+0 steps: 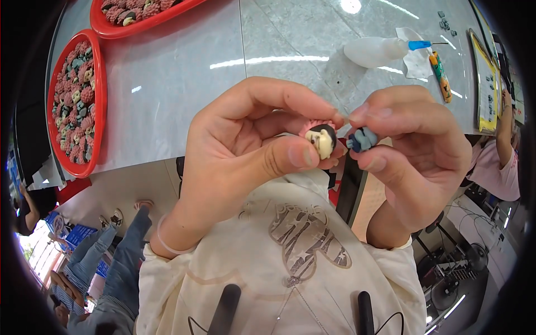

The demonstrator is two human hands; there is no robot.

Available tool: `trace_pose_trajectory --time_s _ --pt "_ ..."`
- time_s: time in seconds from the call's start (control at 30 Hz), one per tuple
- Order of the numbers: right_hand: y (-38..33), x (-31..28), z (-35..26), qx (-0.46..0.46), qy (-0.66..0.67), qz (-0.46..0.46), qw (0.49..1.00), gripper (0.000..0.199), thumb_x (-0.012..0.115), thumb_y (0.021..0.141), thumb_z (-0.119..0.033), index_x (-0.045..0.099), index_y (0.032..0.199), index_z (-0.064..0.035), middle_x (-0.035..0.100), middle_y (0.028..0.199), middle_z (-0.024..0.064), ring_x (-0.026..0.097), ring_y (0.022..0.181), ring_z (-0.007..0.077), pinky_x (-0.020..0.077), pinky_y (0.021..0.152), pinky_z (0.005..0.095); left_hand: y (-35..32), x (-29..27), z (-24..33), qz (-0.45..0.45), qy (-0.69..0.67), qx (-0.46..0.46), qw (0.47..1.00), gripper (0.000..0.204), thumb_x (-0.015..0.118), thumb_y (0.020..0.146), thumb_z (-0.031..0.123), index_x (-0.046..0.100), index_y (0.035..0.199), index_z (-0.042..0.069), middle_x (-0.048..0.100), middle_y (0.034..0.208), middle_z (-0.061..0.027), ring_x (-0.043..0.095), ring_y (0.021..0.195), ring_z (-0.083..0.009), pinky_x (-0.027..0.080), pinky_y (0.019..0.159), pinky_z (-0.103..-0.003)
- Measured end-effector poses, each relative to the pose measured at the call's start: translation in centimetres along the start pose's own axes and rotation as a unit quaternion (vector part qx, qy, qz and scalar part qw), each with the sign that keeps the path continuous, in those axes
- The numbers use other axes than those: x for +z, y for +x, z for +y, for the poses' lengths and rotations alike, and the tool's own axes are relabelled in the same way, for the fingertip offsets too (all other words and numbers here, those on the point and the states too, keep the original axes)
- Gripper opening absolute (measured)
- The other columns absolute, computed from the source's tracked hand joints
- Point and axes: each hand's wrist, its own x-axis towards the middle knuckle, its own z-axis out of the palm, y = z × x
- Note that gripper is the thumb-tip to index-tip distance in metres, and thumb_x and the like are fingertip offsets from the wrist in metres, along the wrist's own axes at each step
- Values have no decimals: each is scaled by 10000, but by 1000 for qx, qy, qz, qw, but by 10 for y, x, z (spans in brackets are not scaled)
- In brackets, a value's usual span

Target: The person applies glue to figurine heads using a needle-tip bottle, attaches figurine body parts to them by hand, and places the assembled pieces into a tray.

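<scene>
Between its thumb and fingers, my left hand (245, 134) pinches a small figurine head (321, 139) with a cream face, black hair and a pink textured top. My right hand (419, 134) grips a small blue-grey figurine part (363, 139) between thumb and forefinger. The two pieces are held close together, side by side, with a narrow gap between them. Both hands are raised in front of my chest, near the table's front edge. Part of the head is covered by my left thumb and fingers.
A red tray (101, 106) of pink and grey-blue pieces stands at the left, another red tray (120, 34) behind it. Back right lie a white squeeze bottle (371, 52) with a blue needle tip, an orange-green tube (440, 78), and small grey pieces (445, 24). Other people are nearby.
</scene>
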Motion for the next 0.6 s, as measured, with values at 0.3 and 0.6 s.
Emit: trace_pose_trajectory --time_s 0.3,0.6 --pt "-2 9 1 -81 -96 19 992 185 617 638 100 530 788 38 538 808 205 571 657 185 471 577 206 -1 -4 -2 -1 0 -5 1000 395 708 648 239 500 894 10 515 806 -54 541 704 -115 461 638 -205" --pt "-3 23 -7 -94 -180 64 977 131 558 667 135 521 739 33 541 744 209 553 515 133 451 412 177 0 -15 -7 -56 147 173 972 309 708 642 186 544 827 0 536 773 -95 551 709 -144 465 693 -242"
